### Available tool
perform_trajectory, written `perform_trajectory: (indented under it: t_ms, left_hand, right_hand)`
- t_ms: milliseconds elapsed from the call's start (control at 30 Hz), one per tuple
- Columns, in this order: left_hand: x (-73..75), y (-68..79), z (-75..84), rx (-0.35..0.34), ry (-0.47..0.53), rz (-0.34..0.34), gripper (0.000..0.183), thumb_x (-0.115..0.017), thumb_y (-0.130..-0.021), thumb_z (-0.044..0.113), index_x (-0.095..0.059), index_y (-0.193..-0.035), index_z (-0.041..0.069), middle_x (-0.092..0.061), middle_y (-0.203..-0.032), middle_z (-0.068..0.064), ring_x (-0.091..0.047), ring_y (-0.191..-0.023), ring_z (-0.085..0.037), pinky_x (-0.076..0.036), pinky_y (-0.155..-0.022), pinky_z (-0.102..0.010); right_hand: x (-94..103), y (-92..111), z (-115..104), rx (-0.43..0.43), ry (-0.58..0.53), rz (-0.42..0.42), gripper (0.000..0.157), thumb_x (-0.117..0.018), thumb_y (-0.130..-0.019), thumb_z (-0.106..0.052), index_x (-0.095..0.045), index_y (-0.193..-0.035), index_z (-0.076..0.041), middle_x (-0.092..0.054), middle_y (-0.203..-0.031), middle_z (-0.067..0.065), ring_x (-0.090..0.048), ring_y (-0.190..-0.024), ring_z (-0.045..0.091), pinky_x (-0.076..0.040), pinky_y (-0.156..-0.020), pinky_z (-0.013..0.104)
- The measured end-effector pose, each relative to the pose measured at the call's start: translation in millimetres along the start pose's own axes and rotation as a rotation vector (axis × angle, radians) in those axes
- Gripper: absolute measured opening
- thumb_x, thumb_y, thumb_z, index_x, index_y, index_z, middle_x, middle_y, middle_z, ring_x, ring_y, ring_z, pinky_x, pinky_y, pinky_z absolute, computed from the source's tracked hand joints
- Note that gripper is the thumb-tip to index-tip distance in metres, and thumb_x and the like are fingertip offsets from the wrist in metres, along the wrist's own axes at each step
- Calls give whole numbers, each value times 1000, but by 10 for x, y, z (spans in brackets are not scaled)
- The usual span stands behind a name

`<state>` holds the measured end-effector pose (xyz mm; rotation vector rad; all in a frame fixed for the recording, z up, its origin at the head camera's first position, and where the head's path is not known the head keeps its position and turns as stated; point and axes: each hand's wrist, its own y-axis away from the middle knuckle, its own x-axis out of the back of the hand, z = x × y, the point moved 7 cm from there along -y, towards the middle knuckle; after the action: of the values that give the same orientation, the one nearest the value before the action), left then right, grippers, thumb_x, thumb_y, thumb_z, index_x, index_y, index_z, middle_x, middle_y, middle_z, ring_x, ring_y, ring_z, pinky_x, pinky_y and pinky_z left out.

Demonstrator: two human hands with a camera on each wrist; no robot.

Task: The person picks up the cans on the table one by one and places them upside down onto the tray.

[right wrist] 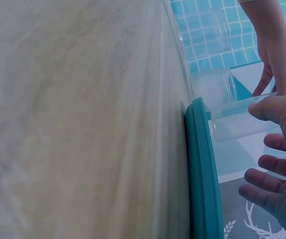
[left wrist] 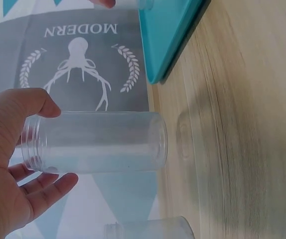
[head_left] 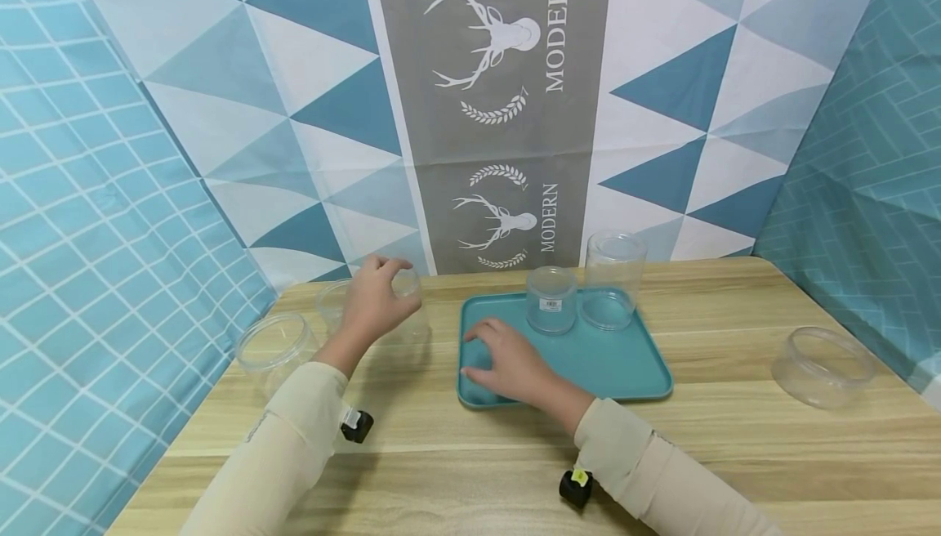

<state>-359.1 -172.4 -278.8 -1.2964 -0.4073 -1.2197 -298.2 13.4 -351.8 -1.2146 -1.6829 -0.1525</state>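
Observation:
My left hand (head_left: 378,299) is at the back left of the table. It grips a tall clear jar (left wrist: 98,142) around its threaded neck, thumb on one side and fingers on the other. The jar is upright, and its base looks slightly off the wood. My right hand (head_left: 507,360) hovers over the left part of a teal tray (head_left: 588,372), fingers spread and holding nothing. On the tray stand a short clear jar (head_left: 551,307) with a white label and a taller clear jar (head_left: 613,279) to its right.
A wide clear jar (head_left: 275,348) stands at the table's left edge, and another clear jar (head_left: 331,299) is partly hidden behind my left hand. At the right sits a low, wide clear container (head_left: 823,368). A patterned cloth (head_left: 492,136) hangs behind the wooden table (head_left: 441,471).

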Motion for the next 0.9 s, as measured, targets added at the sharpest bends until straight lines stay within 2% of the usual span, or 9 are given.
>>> perform_trajectory:
  t_ms: [333,700,900]
  left_hand:
    - [25,64,192,-67,26,16,49,-74,-71,18,-66,-119,9,-55,-108,-12,-56,-92,-29,-49,-72,-43]
    - [72,114,413,-141,52,53,48,-76,-69,19,-68,-116,11,-57,-107,-9,-57,-91,-27,-49,-72,-42]
    - [99,136,515,-170,69,70,47,-75,-70,19,-69,-116,12,-57,-105,-10,-56,-90,-26,-49,-70,-41]
  right_hand:
    - [-27,9,182,-173,-171,23,40,-77,-84,-23,-63,-117,-4,-59,-117,8,-61,-102,26,-53,-81,37]
    - [-98,66,445,-508,-654,6,37,-73,-86,-16,-62,-117,2,-60,-116,16,-60,-95,23,-56,-77,34]
    - [-125,94,489,-612,-887,4,41,-69,-89,-12,-56,-122,9,-57,-114,17,-62,-100,32,-56,-82,39]
